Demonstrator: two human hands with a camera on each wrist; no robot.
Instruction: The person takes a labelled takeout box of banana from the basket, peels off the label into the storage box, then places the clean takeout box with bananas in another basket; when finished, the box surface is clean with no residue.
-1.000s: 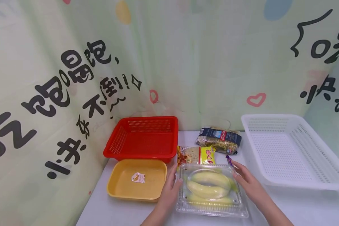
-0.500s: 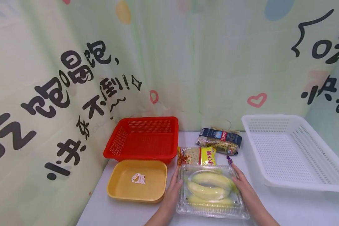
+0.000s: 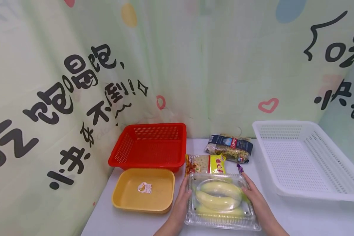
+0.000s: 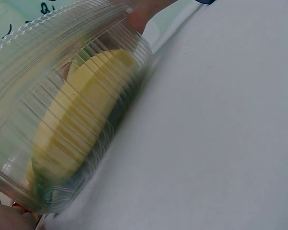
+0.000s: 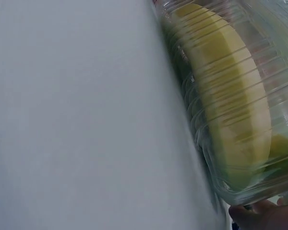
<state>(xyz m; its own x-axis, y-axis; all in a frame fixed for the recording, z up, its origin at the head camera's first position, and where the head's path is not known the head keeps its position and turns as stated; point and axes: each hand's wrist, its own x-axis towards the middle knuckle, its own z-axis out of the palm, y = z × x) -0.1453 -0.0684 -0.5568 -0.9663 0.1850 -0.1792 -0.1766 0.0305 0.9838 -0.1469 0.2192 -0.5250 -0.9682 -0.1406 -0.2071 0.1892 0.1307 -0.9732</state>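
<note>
A clear plastic clamshell box (image 3: pixel 221 224) with several yellow bananas (image 3: pixel 218 200) inside is at the table's near middle. My left hand (image 3: pixel 180 205) grips its left side, with the thumb at the lid's edge. On the opposite side my right hand (image 3: pixel 258 200) holds the box, fingers along the wall and thumb at the rim. In the left wrist view, a banana (image 4: pixel 86 115) shows through the ribbed wall close over the white surface. The right wrist view has my right fingertips (image 5: pixel 249 215) at the box's lower corner.
Behind the box lie a yellow-and-red food packet (image 3: pixel 205 164), a dark-labelled pasta bag (image 3: pixel 230 147) and a small purple wrapped item (image 3: pixel 240 168). A red basket (image 3: pixel 147 161) and a yellow tray (image 3: pixel 143 206) stand left; a white basket (image 3: pixel 271 170) stands right.
My right hand has come in closer against the box's right side, its forearm shifting left. My left forearm has moved slightly right. The box has stayed nearly in place.
</note>
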